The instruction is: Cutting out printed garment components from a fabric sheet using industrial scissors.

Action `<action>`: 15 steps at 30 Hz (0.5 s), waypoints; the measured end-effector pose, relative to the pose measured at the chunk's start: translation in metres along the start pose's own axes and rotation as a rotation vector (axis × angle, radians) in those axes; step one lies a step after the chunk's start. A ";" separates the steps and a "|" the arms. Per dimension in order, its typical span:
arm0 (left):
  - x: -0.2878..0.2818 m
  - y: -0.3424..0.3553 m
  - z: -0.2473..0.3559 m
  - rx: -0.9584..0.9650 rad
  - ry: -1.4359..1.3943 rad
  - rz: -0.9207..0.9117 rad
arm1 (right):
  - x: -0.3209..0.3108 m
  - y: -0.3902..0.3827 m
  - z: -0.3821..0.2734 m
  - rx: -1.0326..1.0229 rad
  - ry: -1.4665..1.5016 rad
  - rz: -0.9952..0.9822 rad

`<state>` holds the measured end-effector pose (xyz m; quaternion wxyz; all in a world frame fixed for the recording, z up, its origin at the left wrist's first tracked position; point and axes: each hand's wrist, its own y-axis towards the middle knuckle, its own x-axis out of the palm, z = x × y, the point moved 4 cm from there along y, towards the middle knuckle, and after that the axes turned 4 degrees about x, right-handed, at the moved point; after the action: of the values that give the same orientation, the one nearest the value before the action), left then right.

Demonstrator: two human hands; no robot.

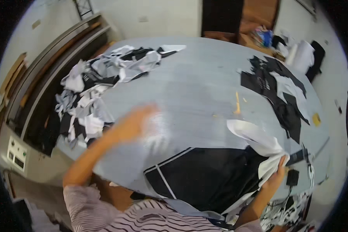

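Above the middle of the table, my left hand (pixel 145 116) is smeared by motion, and its fingers cannot be made out. It is apart from the cloth. At the near right, my right hand (pixel 275 174) grips a bunched piece of white fabric (pixel 255 136), its loose end spread over the tabletop. A large black fabric piece (pixel 208 174) with pale stripes near its left edge lies in front of me at the table's near edge. Its right side meets the white fabric beside my right hand.
A grey table (pixel 189 92) bears a heap of white, grey and black fabric scraps (pixel 92 85) on the left and black and white pieces (pixel 274 89) on the right. Small yellow scraps (pixel 237 104) lie mid-table. A black adapter (pixel 292 178) with a cord sits near the right edge.
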<state>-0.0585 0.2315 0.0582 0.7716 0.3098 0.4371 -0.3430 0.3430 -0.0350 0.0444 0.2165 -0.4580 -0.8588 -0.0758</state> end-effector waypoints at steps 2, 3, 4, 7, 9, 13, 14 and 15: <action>0.075 -0.009 0.091 0.055 0.008 -0.449 | 0.012 0.013 -0.012 0.068 0.063 -0.075; 0.105 -0.018 0.115 0.110 0.017 -0.455 | 0.009 0.006 -0.016 0.061 0.067 -0.043; 0.123 -0.020 0.134 0.170 0.035 -0.459 | 0.025 0.027 -0.038 0.026 -0.068 -0.119; 0.159 0.030 0.113 0.043 -0.062 -0.014 | 0.080 0.048 -0.070 -0.052 -0.492 -0.358; 0.185 0.062 0.092 0.119 -0.012 -0.122 | 0.130 0.046 -0.092 -0.125 -0.765 -0.524; 0.195 0.096 0.072 0.381 -0.297 -0.328 | 0.181 0.099 -0.108 -0.185 -0.736 -0.802; 0.198 0.105 0.058 0.138 -0.441 -0.214 | 0.179 0.139 -0.111 0.013 -0.253 -1.005; 0.175 0.109 0.051 0.034 -0.571 -0.061 | 0.192 0.158 -0.117 -0.033 -0.177 -0.770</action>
<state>0.1192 0.2085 -0.0563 0.8473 0.2006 0.2055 -0.4467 0.4144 0.1607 0.2231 0.0898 -0.1109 -0.9818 -0.1254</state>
